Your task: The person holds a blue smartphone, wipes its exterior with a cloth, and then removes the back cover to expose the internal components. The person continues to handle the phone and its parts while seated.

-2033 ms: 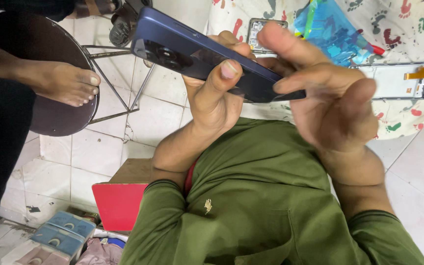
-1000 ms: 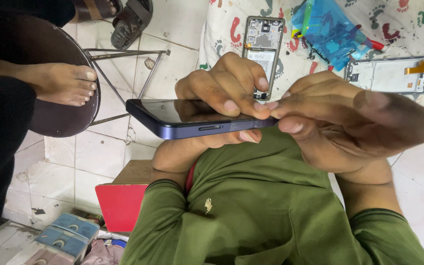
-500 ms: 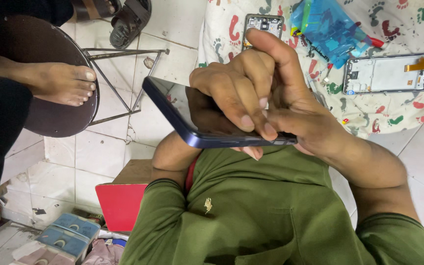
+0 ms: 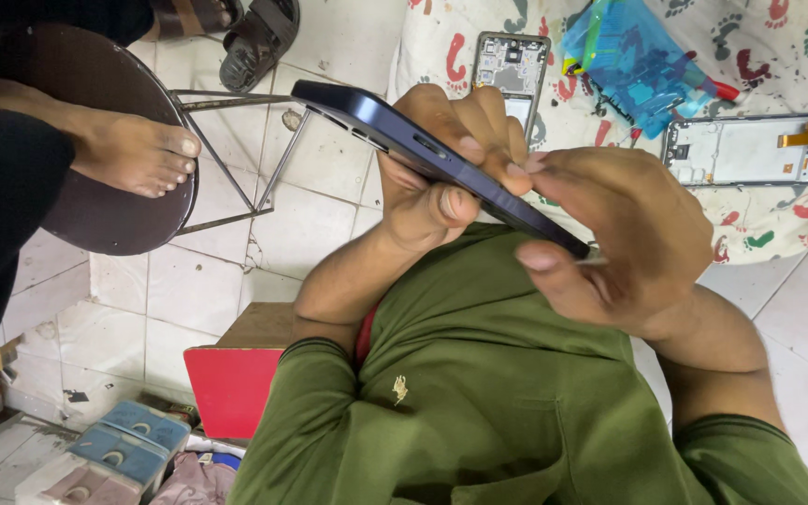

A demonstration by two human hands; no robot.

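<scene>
The left hand (image 4: pixel 441 178) grips the dark blue phone (image 4: pixel 432 159), tilted, fingers wrapped over its edge; the right hand (image 4: pixel 619 243) pinches its lower end. The phone looks closed, while opened phone parts (image 4: pixel 750 150) lie on the cloth beyond the hands.

The dark blue phone (image 4: pixel 432 154) has tipped the other way: its far end now points up and left, where half a second ago it sloped down. The left hand (image 4: pixel 446 173) grips lower, and the right hand (image 4: pixel 619 238) has slid to the phone's near end.
</scene>
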